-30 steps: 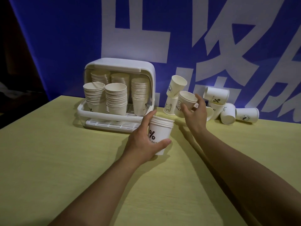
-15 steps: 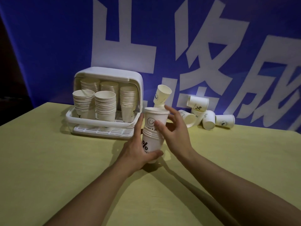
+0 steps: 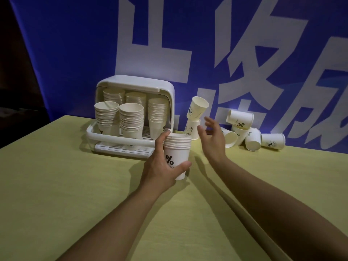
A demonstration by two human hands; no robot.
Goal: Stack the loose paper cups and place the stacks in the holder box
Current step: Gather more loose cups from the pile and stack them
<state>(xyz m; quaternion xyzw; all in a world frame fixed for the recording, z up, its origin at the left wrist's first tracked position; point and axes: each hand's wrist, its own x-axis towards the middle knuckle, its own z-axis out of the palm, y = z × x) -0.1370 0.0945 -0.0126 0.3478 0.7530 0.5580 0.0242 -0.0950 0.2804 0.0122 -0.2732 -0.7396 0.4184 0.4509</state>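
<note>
I seem to be at a staged demonstration or event space. A big blue banner (image 3: 75,53) with white characters hangs behind my yellow-covered table (image 3: 56,185).

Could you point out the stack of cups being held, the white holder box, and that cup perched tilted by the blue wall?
Held cup stack (image 3: 177,157), head view: printed side wall.
Holder box (image 3: 135,81), head view: its domed white lid.
Tilted cup (image 3: 196,108), head view: its outer side wall.
</note>
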